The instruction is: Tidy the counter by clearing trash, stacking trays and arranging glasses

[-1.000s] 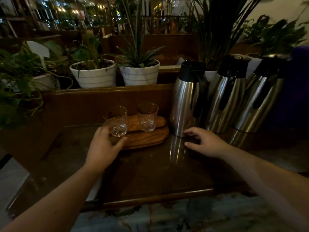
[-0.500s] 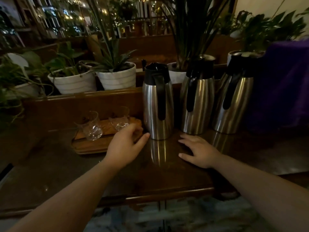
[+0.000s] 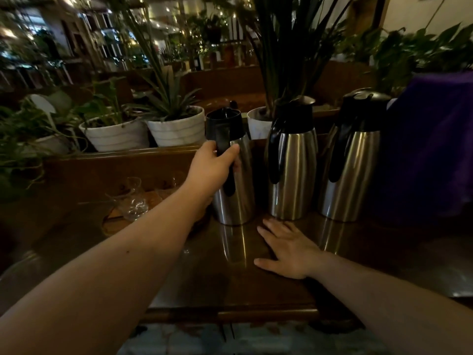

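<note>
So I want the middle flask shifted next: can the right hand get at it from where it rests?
Probably yes: the right hand lies flat on the counter just before the middle flask, nothing between them.

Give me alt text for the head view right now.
The left hand grips the handle of the leftmost of three steel jugs on a dark wooden counter; the right hand lies flat in front. A glass stands on a wooden tray at left.
</note>
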